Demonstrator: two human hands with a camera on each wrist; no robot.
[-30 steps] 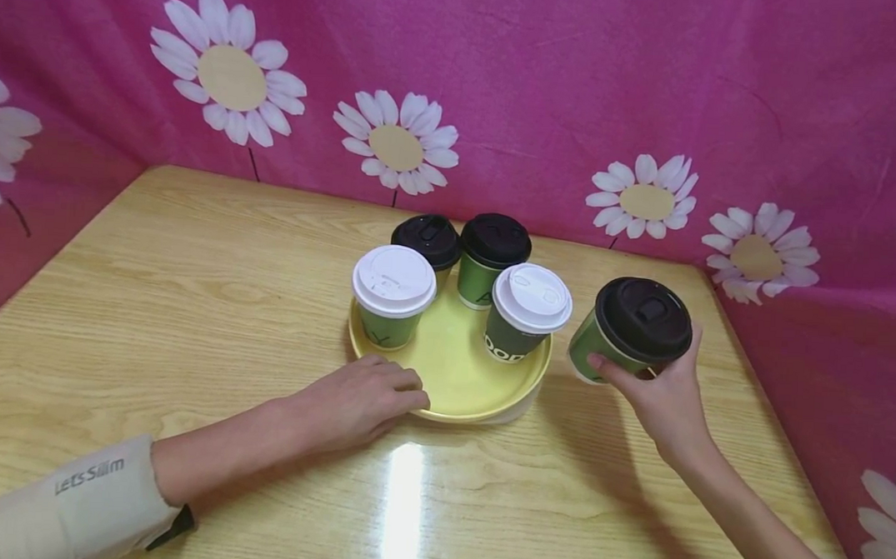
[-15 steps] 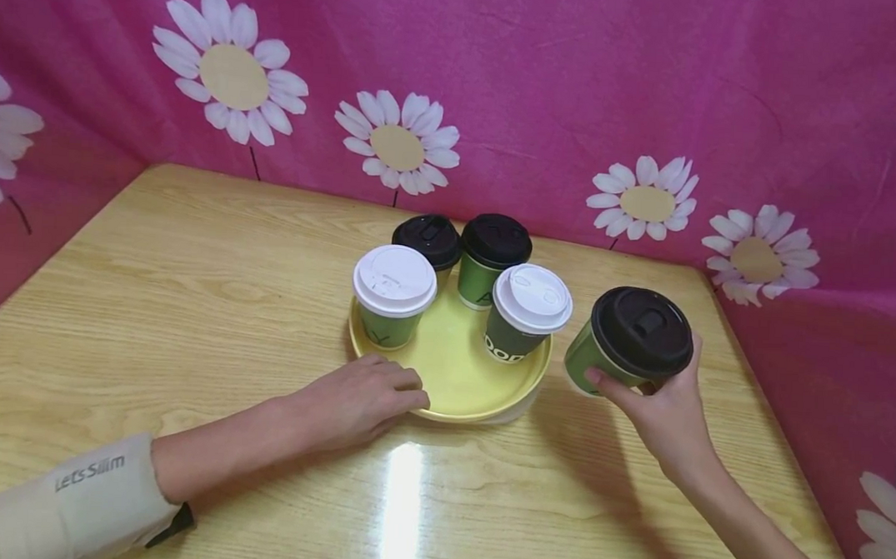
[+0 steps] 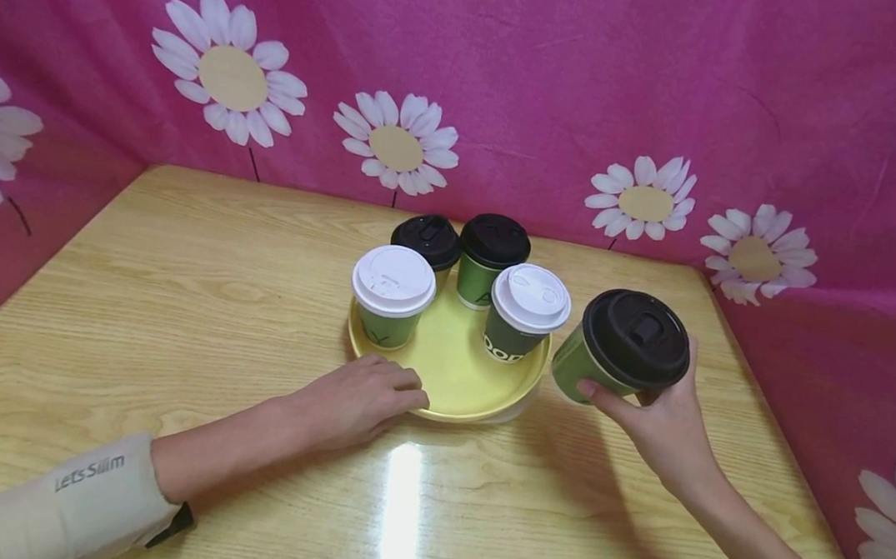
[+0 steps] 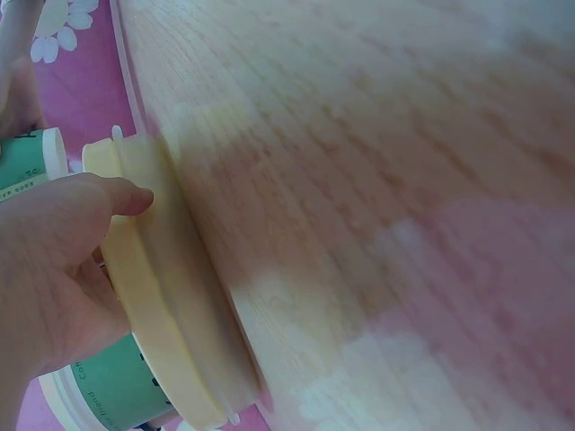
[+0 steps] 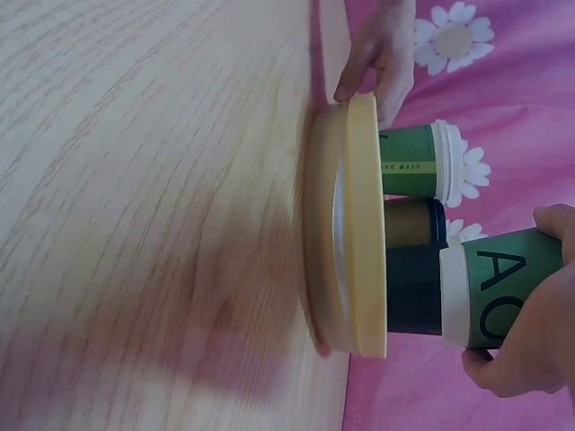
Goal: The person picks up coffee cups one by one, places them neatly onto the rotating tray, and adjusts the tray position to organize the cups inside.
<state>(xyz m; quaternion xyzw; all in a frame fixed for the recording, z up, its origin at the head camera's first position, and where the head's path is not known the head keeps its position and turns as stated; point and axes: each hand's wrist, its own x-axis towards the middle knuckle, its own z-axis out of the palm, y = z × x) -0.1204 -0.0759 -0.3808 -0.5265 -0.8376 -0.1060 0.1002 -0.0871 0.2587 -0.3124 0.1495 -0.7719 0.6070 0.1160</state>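
My right hand (image 3: 670, 435) grips a green paper coffee cup (image 3: 590, 369) with a black lid, raised above the table to the right of a round yellow tray (image 3: 458, 384). The cup leans, its lid toward the right. My left hand (image 3: 371, 397) holds the tray's near left rim; in the left wrist view the thumb (image 4: 133, 197) lies against the outer wall. Standing on the tray are a white-lidded green cup (image 3: 392, 298), a white-lidded dark cup (image 3: 516, 341), a black-lidded green cup (image 3: 480, 281) and a black-lidded cup (image 3: 429, 241) at the back left.
Light wood table (image 3: 192, 302) spreads around the tray. A pink cloth (image 3: 516, 91) with daisies hangs behind it and along both sides. The tray sits on a pale raised base, and the dark cup stands closest to the held one.
My right hand has brought the cup slightly left and toward me, closer to the tray's right side. The left hand, tray and standing cups stay where they were.
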